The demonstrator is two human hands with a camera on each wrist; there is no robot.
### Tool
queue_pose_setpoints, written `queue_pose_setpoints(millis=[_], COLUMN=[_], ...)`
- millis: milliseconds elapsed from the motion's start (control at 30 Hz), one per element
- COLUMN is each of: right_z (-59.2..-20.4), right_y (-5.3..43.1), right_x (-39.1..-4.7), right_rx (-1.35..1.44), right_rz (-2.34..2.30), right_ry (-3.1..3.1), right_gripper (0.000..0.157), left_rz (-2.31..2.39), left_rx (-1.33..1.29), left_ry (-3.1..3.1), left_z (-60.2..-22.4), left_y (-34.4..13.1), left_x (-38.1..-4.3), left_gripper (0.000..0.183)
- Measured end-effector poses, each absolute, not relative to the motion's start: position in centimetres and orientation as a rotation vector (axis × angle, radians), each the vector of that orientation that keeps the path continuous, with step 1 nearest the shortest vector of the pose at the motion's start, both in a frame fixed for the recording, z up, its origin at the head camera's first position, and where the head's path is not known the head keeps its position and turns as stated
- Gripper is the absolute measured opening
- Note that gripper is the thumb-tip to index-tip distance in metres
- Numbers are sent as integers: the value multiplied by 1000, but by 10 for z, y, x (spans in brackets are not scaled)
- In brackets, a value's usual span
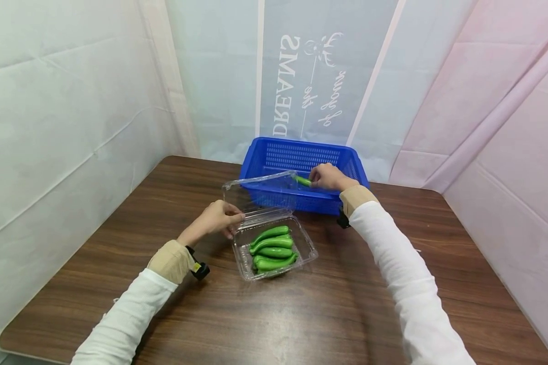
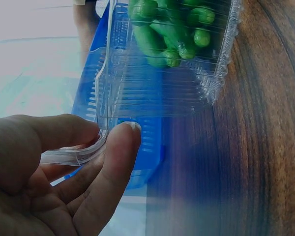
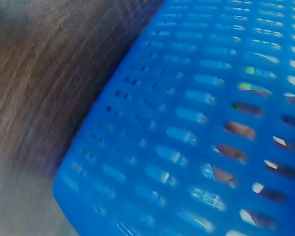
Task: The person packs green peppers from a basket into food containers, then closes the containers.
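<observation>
A clear plastic clamshell box (image 1: 307,242) stands on the table with its lid (image 1: 260,195) raised. Several green peppers (image 1: 274,252) lie side by side in its base. At the box's back left corner, near the hinge, my left hand (image 1: 216,219) pinches the plastic edge between thumb and fingers; the left wrist view shows this grip close up. My right hand (image 1: 328,177) holds another green pepper (image 1: 304,181) inside the blue basket (image 1: 301,152), above its near wall. In the right wrist view the slotted basket wall (image 3: 174,128) hides most of that hand.
The dark wood-grain table (image 1: 274,324) carries both containers, with the basket directly behind the box. The raised lid overlaps the basket's front left part in the head view. Pale cloth hangings (image 1: 219,76), one with printed lettering, enclose the table at the back and sides.
</observation>
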State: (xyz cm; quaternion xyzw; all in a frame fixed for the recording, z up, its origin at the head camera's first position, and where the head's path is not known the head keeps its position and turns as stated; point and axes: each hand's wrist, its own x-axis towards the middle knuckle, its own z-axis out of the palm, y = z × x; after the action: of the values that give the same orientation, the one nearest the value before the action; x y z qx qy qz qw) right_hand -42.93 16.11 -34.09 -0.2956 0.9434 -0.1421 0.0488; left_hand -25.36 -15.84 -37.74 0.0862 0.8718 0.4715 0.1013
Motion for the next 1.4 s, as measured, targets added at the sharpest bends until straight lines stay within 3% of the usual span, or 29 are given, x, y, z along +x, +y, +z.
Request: queue_pose_setpoints(millis=[1400], right_z=[-264], right_y=[192], right_x=[-353], right_rx=[-1441], right_rz=[-552], right_ry=[3019], right_gripper=[16], left_rz=[1391], left_rx=[256], left_ry=[2576], left_z=[-376], left_y=[-159], left_x=[-255], left_gripper=[27])
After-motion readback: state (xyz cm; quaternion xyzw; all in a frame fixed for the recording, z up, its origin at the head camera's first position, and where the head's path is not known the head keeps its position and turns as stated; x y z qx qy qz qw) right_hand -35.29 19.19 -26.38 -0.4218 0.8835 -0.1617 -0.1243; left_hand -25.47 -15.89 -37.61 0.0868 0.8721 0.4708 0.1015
